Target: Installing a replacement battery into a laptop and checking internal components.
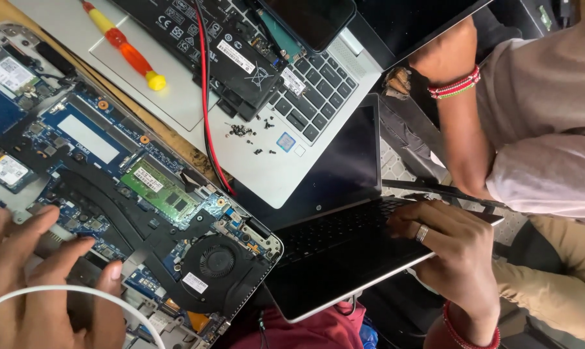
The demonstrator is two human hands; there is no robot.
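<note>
My left hand [40, 284] lies with its fingers spread on the lower edge of an opened laptop base [11, 184], touching its blue circuit board. On that board sit a black fan [216, 262] and a green memory stick [160, 189]. A white cable [66, 291] loops across my left hand. My right hand [450, 255], with a ring on one finger, grips the right edge of a small black laptop [331, 187], fingers on its keyboard. That laptop stands open and tilted.
A silver laptop [266, 174] lies at the top, carrying a black battery pack [231, 55], a red wire [205, 97], loose small screws [242, 130] and a dark phone [312, 19]. A red-and-yellow screwdriver [125, 50] lies beside it. Another person's forearm [463, 129] reaches in at the right.
</note>
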